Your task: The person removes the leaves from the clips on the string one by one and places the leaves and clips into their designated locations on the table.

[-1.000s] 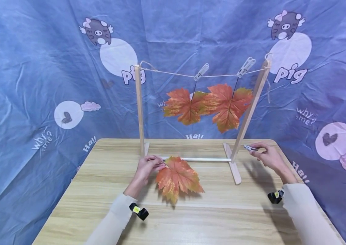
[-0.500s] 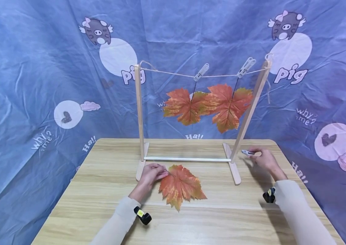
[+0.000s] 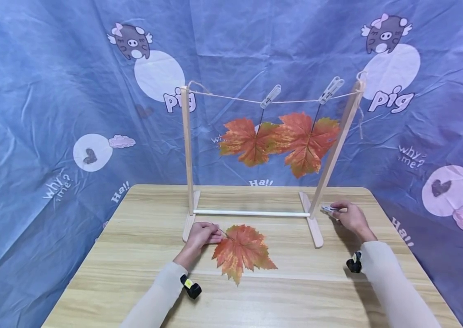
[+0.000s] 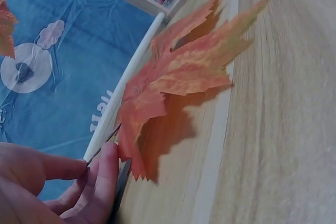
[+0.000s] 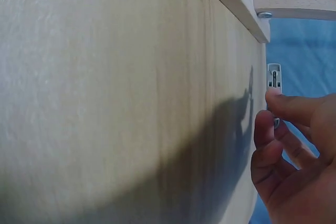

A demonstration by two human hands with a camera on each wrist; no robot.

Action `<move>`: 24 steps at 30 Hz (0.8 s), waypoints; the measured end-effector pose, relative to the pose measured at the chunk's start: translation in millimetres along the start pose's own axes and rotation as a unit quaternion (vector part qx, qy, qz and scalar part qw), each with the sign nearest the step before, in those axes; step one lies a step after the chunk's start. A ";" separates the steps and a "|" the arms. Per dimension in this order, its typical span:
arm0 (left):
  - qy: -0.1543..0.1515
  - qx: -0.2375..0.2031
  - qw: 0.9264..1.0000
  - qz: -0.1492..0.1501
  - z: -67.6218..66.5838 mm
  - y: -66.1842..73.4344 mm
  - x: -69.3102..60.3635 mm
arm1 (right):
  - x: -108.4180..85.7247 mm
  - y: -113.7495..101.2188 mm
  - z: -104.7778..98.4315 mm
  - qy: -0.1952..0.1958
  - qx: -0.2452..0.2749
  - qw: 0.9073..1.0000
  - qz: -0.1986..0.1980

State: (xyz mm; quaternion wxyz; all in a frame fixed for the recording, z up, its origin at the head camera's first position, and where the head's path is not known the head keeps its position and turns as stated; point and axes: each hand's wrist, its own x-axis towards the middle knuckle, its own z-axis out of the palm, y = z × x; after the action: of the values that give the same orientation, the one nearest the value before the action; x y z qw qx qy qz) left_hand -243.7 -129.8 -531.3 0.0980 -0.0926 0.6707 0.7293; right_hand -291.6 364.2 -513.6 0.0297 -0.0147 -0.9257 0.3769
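My left hand (image 3: 203, 236) pinches the thin dark stem of an orange-red maple leaf (image 3: 243, 250) just in front of the wooden frame. In the left wrist view the leaf (image 4: 173, 77) spreads over the tabletop and casts a shadow on it. Over at the right, beside the frame's foot, my right hand (image 3: 350, 217) pinches a pale clothespin (image 3: 328, 209) between thumb and fingers. The right wrist view shows that clothespin (image 5: 274, 74) poking out beyond the thumb, partly hidden by the fingers.
A wooden frame (image 3: 330, 159) with a string (image 3: 231, 98) across its top stands at the back of the table (image 3: 133, 273). Two maple leaves (image 3: 249, 141) hang from the string by clothespins (image 3: 271, 96). A patterned blue cloth (image 3: 71, 68) rises behind.
My left hand has come slightly nearer and to the right with the leaf. The right hand, holding the clothespin, has shifted a little left and lower, toward the frame's foot.
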 end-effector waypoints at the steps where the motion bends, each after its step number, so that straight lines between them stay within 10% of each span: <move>1: 0.000 0.005 1.000 -0.001 -0.1 0.0 1.0 | 0.4 0.4 1.2 0.002 0.002 1.000 0.003; 24: 0.005 0.029 0.999 -0.022 -4.4 -3.5 8.7 | 6.9 10.8 11.1 0.011 -0.015 1.000 0.024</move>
State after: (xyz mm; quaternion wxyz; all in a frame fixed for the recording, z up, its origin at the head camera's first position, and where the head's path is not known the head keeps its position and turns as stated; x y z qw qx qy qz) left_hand -251.1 -133.7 -537.4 0.1135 -0.1077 0.6898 0.7069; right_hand -299.2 364.5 -528.8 0.0310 -0.0412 -0.9303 0.3633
